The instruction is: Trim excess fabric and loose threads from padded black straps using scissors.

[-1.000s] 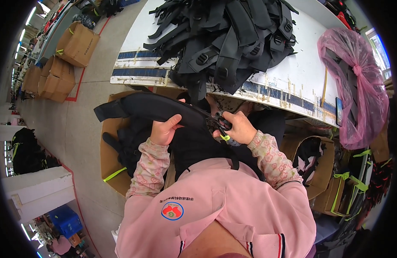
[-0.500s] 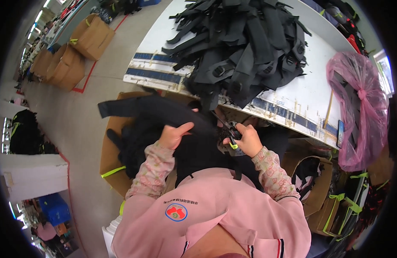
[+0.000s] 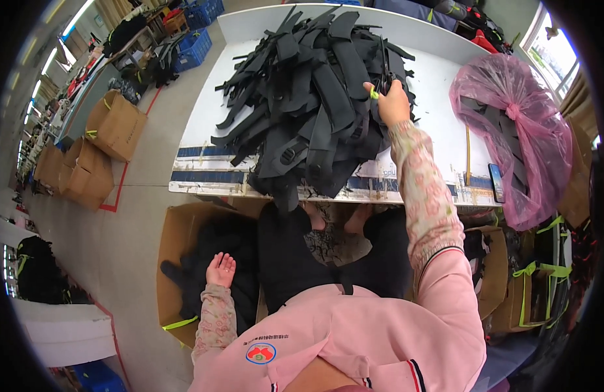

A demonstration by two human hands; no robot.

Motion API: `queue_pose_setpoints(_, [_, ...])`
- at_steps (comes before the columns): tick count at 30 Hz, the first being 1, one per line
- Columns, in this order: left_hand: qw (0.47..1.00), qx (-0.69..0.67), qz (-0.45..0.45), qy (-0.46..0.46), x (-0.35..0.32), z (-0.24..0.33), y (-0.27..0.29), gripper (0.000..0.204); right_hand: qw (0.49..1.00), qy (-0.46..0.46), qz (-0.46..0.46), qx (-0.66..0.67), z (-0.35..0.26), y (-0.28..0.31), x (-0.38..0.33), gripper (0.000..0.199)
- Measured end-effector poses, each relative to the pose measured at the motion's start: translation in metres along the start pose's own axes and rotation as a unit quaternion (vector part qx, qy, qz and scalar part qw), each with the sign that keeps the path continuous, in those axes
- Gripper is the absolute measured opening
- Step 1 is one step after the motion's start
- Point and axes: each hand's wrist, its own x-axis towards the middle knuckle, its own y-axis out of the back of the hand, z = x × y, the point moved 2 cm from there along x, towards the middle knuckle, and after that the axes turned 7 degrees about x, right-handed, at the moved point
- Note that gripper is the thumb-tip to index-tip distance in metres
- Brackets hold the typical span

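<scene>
I monitor the station from the head camera and list its items from largest to smallest.

The white surface [image 3: 439,85] spans the upper centre of my view. On it lies a heap of black straps [image 3: 321,98], loosely stacked, several fitted with buckles; the nearest strap end overhangs the front edge. At the right end of the surface I locate a knotted pink plastic bag [image 3: 531,147] with dark pieces visible through its film. Below the front edge, on the left, stands an open cardboard box [image 3: 167,248] containing black fabric pieces [image 3: 207,238]. A second carton [image 3: 498,274] stands on the right, beyond the right arm.

Hands: the left hand [image 3: 221,269] is wide, palm up, fingers extended, positioned over the fabric pieces; I cannot tell whether it touches them. The right hand [image 3: 395,104] is closed around a pair of black scissors [image 3: 384,78] at the right side of the heap, blades directed toward the far edge. I cannot tell whether the blades contact the straps.

A phone [image 3: 495,183] lies at the near right corner, just beside the bag. A yellow-green tie [image 3: 374,95] shows at the scissor handles.
</scene>
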Motion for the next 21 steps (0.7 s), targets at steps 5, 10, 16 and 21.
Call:
queue_pose_setpoints(5, [0.983,0.11,-0.144,-0.02,-0.014,-0.007,-0.069,0.021,0.995,-0.078,-0.063,0.015,0.046,-0.038,0.055,0.058])
queue_pose_setpoints(10, [0.95,0.17,-0.26,-0.037,-0.05,-0.02,-0.138,0.024,0.882,-0.13,-0.072,0.448,0.042,-0.028,0.032,0.034])
queue_pose_setpoints(16, [0.843,0.222,-0.49,-0.036,-0.11,-0.038,-0.249,0.037,0.808,-0.078,-0.084,0.578,0.008,0.042,-0.1,0.022])
queue_pose_setpoints(21, [0.791,0.242,-0.562,0.009,-0.156,-0.063,-0.362,0.045,0.842,-0.107,-0.181,0.498,0.024,0.055,-0.207,0.021])
